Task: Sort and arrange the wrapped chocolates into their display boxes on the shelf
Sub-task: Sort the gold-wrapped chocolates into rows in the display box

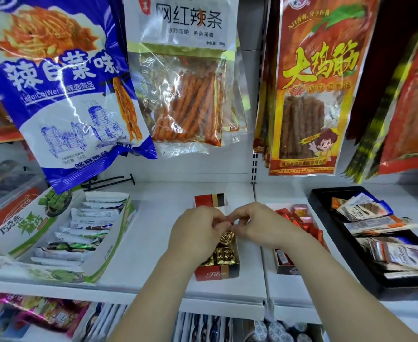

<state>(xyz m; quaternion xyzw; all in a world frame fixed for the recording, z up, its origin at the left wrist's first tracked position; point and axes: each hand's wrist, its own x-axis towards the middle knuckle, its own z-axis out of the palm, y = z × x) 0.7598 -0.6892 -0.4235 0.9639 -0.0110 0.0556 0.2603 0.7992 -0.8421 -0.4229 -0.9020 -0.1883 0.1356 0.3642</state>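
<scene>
Your left hand [198, 233] and right hand [259, 224] meet over the back half of the red display box [216, 274]. Both sets of fingers are curled, with the tips bunched together where the hands touch. Whether they pinch a piece is hidden, so I cannot tell. The gold-wrapped chocolates [224, 254] sit in the box's front end, just below your fingertips, probably packed forward so the rows fill toward the back. The red-wrapped chocolates [301, 218] lie in the neighbouring box, kept apart by colour.
</scene>
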